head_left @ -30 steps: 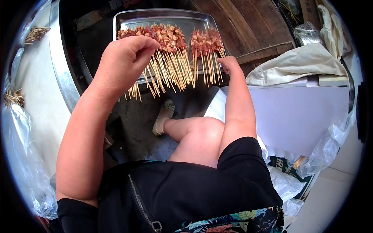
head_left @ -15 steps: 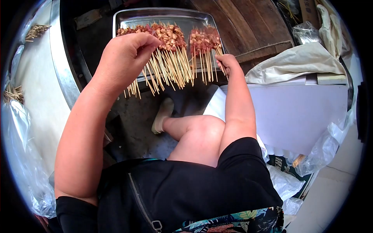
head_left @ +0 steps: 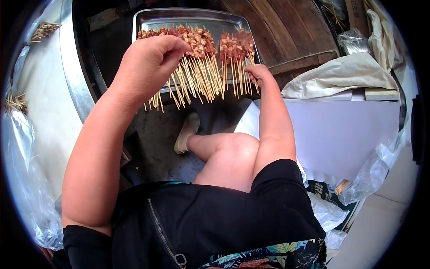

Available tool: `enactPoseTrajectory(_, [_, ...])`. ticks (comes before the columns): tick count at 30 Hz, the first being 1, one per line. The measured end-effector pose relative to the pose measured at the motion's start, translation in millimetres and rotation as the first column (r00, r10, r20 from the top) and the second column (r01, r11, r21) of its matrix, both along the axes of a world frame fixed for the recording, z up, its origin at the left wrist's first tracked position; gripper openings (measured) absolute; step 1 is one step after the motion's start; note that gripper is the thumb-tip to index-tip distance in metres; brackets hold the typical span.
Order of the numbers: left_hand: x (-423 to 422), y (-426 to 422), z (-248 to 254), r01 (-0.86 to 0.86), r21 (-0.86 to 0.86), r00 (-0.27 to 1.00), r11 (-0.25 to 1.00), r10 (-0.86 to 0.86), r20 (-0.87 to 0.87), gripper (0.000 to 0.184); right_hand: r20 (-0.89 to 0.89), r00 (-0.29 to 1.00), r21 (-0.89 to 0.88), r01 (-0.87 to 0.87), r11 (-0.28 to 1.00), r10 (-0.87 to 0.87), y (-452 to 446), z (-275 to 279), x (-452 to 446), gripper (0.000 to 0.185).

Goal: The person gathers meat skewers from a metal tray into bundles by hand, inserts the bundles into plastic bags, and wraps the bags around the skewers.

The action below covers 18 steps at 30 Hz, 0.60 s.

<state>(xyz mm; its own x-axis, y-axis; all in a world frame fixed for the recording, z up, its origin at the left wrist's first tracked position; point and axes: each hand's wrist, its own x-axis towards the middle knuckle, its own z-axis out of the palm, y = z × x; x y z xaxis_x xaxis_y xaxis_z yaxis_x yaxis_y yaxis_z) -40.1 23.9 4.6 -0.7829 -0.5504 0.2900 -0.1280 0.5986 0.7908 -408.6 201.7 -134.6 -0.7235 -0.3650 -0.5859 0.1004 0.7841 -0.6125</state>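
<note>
Two hands (head_left: 153, 60) (head_left: 259, 74) reach over meat skewers (head_left: 199, 42), the right gripping a stick (head_left: 257, 88).

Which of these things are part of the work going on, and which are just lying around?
Part of the work:
meat skewers
metal tray under them
right hand, at the skewer sticks
left hand, raised over the skewers
Probably spare: loose sticks, far left

Apparently just lying about:
pale cloth
plastic bag, left

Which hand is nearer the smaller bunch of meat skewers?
The right hand: its fingers are at the sticks on the right edge of the smaller bunch. The left hand is further left, in front of the larger bunch.
</note>
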Motion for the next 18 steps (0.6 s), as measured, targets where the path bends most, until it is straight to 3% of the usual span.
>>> enactPoseTrajectory(4, [0,1,1,0.005,-0.016,1.0,1.0,-0.005,0.001,0.013,0.024,0.998,0.005,-0.061,0.998,0.061,2,-3,-6,0.023])
enactPoseTrajectory(6, [0,1,0,-0.003,-0.003,1.0,1.0,0.003,-0.005,0.013,0.001,1.0,-0.112,-0.008,0.994,0.008,2,-1,-3,0.023])
enactPoseTrajectory(9, [0,0,-1,-0.003,0.009,1.0,1.0,0.003,0.004,0.013,0.041,0.996,-0.151,0.081,0.985,-0.075,-2,-3,-2,0.024])
enactPoseTrajectory(12, [0,0,-2,0.001,-0.021,1.0,1.0,-0.001,-0.003,0.013,0.16,0.984,-0.129,0.103,0.986,-0.082,-2,7,4,0.023])
enactPoseTrajectory(18, [1,0,0,0.008,-0.027,1.0,1.0,-0.007,0.015,0.012,0.053,0.998,-0.021,0.03,0.999,-0.029,-9,9,13,0.032])
